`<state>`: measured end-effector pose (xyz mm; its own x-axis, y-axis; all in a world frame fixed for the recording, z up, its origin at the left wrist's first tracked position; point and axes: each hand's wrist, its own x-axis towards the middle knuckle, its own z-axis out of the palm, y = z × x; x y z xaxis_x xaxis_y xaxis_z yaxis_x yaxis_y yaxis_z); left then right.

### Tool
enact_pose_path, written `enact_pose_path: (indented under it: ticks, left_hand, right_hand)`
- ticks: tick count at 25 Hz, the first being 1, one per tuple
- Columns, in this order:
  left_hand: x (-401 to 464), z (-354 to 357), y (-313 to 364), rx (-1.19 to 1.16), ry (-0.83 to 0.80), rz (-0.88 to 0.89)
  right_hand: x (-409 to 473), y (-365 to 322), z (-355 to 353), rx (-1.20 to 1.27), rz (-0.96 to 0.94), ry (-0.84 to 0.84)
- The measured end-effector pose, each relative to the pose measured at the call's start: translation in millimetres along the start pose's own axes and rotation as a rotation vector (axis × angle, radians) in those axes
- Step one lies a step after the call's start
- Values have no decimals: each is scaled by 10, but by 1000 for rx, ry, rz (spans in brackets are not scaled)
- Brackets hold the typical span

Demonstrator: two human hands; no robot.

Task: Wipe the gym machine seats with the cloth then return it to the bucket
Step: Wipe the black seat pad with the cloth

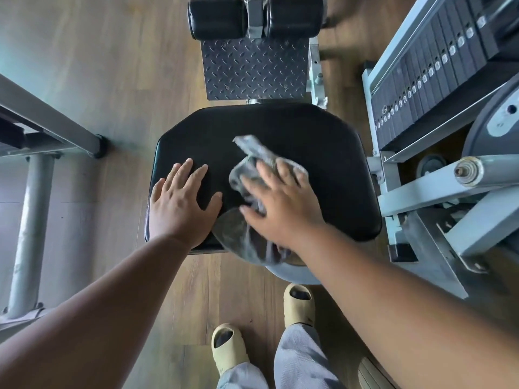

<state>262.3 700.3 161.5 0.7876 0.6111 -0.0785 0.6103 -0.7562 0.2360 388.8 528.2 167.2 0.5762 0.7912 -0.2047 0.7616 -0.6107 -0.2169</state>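
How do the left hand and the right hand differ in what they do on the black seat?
The left hand lies bare on the seat, near its left edge; the right hand presses the grey cloth near the middle. The left hand looks sharp, the right hand and cloth slightly blurred. Both hands are flat, fingers spread, palms down.

A gym: padded black seat [264, 153] on wood floor [118, 80], w/ roller pads [254, 18] & tread plate [254, 70] beyond the seat, weight stack [427, 77] just right of it, steel frame [42, 127] left.
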Motion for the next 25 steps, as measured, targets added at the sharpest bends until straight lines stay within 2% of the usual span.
enact_pose_path:
  ticks: [2,3,6,9,10,12,15,16,18,20,22,23,25]
  left_hand:
    - [8,-4,11,-1,5,-1]
    - [11,0,21,8,9,-5]
    - [5,13,27,27,16,-18]
    - [15,34,19,25,16,-16]
    - [15,37,11,27,19,-14]
    - [15,37,-1,31,19,-13]
    - [11,22,6,27,5,-9]
    - [13,24,7,28,10,-8]
    - [10,29,17,25,18,-17]
    - [8,30,18,19,23,-25]
    - [15,41,15,14,27,-25]
    - [14,44,11,11,28,-28]
    - [15,38,8,5,30,-32]
  right_hand:
    - [-343,281,-30,17,-65,35]
    - [-389,532,-86,17,-21,74]
    - [-45,1150,-251,23,267,95]
    - [712,1142,-245,74,447,86]
    - [877,976,-235,76,428,67]
    - [901,626,-170,52,265,42]
    - [296,513,-98,8,20,-4]
    - [160,626,-120,4,21,12]
    - [192,902,-192,-1,154,21]
    - [558,989,-244,6,341,17]
    - [1065,787,-261,60,465,-4]
    - [1267,580,-268,75,444,-18]
    - [1477,142,-233,56,221,-53]
